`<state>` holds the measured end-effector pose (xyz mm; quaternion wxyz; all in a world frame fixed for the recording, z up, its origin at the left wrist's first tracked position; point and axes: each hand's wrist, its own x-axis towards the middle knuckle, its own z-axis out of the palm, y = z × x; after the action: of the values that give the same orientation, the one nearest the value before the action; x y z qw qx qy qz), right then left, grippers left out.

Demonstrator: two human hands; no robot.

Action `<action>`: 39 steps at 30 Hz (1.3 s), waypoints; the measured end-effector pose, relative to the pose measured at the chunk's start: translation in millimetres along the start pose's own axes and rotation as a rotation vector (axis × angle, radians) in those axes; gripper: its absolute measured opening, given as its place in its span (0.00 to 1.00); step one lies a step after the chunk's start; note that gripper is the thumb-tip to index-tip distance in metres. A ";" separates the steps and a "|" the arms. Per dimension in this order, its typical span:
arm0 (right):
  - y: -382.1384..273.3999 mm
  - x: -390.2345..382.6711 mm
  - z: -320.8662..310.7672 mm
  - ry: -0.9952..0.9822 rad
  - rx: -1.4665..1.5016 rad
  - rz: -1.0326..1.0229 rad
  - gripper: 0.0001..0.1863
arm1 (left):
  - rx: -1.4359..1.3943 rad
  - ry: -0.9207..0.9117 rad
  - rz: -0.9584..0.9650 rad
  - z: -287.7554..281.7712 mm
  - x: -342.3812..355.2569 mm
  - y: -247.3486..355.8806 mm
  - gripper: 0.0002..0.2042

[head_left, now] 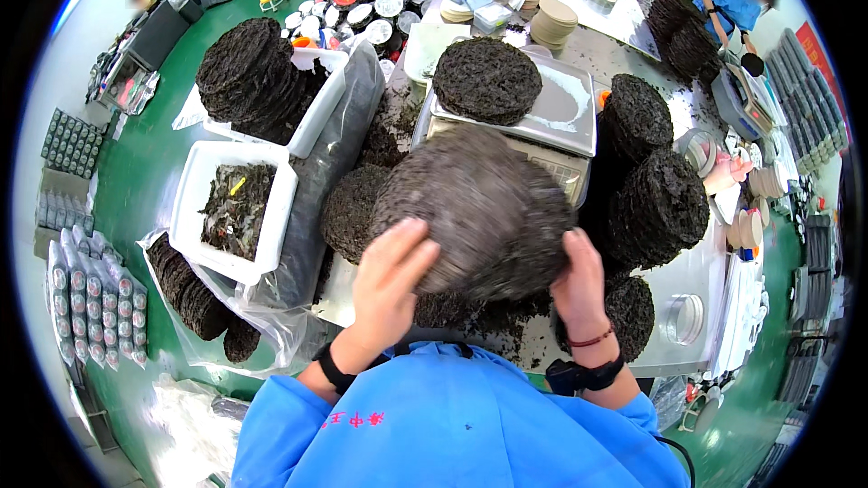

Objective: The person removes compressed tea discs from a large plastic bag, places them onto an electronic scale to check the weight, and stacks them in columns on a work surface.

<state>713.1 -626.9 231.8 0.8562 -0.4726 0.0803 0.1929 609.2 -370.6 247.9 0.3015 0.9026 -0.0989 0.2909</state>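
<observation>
Both hands are clamped on one big round cake of dark dried seaweed (475, 208), held up in front of the person's chest, above the near edge of the steel tabletop (696, 276). The left hand (391, 278) lies flat on the lower left face w/ fingers spread; the right hand (579, 282) grips the lower right rim, thumb side hidden behind the cake. The hands are well apart, one on each side.

The cake looks light for its size, dry & brittle, I think: crumbs are lying on the tabletop under it, so the edge probably flakes easy. Best hold seems to be on two opposite sides w/ open palms, not pinching the rim.

Behind it is a scale w/ a steel tray (565, 104), and another round cake (488, 79) sits on the tray. To the right, stacks of the same cakes (658, 208) stand close together. To the left, a white tub w/ loose scraps (237, 211), a second tub piled w/ cakes (251, 79), and more cakes in a clear bag (194, 294) near the floor. Far right, another person in blue (731, 0) works at a different spot.
</observation>
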 end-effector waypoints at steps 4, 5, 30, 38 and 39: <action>27.7 12.2 32.5 -0.143 0.177 0.115 0.19 | 0.080 -0.328 0.191 5.4 10.7 4.8 0.27; 29.7 18.3 37.9 -0.161 0.196 0.132 0.19 | 0.056 -0.305 0.162 4.3 13.3 2.9 0.30; 13.9 -83.0 -82.8 0.121 -1.930 -0.904 0.19 | -0.869 0.083 -0.900 85.4 138.8 -135.4 0.43; 49.0 -124.6 -227.7 0.991 -1.927 -0.327 0.36 | -0.183 -0.406 -0.596 40.2 -2.1 -112.2 0.42; 61.7 -120.7 -241.2 0.891 -1.922 -0.289 0.35 | -0.126 -0.419 -0.593 37.6 -22.0 -112.4 0.43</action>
<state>588.7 -830.7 92.0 0.0329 -0.9820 0.1436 -0.1182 648.7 -303.4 156.0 0.4008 0.9117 0.0896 -0.0068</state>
